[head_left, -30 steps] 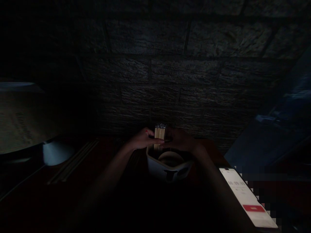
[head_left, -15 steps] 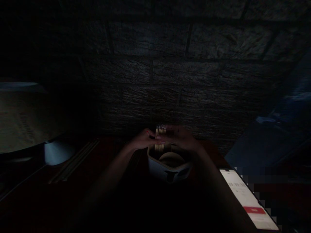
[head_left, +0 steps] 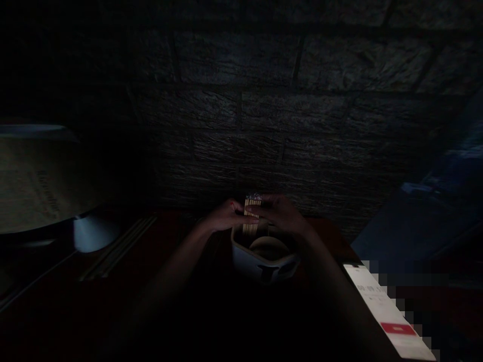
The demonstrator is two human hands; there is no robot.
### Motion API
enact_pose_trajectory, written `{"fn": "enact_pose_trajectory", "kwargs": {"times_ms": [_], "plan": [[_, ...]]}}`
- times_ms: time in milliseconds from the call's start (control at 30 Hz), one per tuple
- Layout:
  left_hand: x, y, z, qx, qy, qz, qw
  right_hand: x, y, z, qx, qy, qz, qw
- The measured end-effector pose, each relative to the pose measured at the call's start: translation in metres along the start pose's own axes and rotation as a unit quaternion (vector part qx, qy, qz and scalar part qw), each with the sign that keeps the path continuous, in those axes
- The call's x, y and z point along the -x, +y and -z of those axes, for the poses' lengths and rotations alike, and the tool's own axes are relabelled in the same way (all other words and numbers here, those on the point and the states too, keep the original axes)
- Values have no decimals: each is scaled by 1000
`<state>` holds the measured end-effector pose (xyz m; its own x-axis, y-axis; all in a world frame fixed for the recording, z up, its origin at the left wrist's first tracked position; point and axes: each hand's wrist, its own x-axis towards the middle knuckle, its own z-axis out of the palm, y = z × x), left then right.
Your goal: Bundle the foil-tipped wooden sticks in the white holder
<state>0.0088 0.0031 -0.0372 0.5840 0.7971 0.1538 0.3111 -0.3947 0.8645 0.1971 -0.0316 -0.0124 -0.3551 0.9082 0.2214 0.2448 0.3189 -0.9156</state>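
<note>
In the head view, a bundle of pale chopsticks (head_left: 251, 203) stands upright in a light-coloured box-like holder (head_left: 245, 257), their patterned tips level at the top. My left hand (head_left: 224, 216) grips the bundle from the left, thumb across its front. From the right, my right hand (head_left: 284, 213) closes on the same bundle, its fingers pressed to the sticks. The lower ends of the chopsticks are hidden inside the holder. A round-edged pale piece (head_left: 269, 245) shows within the holder, and a dark mark (head_left: 268, 273) is on its front.
A lit phone (head_left: 390, 306) lies at the right. Several loose long sticks (head_left: 121, 246) lie on the dark red table at the left, near a pale cone-like object (head_left: 94, 234) and a large printed tan object (head_left: 33, 186). A brick wall (head_left: 241, 110) rises behind.
Both hands keep hold of the chopsticks; the right hand's fingers have shifted slightly around the bundle. The whole view has moved a little, so things appear slightly further right.
</note>
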Motion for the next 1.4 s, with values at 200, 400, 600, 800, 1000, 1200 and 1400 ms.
{"fn": "enact_pose_trajectory", "kwargs": {"times_ms": [200,400,600,800,1000,1200,1400], "plan": [[0,0,0,-4,-24,0,1000,0,-1,-1,-16,-11,4,1000],[2,7,2,3,-34,12,999,0,-2,-2,28,5,-6,1000],[11,18,20,25,-33,-5,999,-1,-2,-1,61,21,13,998],[15,24,28,-35,-18,-12,999,1,-4,1,68,7,41,997],[14,26,26,-1,-27,-12,1000,7,-10,8,0,-46,42,998],[16,27,30,35,-7,2,999,8,-12,10,8,-24,39,999],[16,27,29,20,8,-3,1000,7,-9,8,36,-1,51,998]]}}
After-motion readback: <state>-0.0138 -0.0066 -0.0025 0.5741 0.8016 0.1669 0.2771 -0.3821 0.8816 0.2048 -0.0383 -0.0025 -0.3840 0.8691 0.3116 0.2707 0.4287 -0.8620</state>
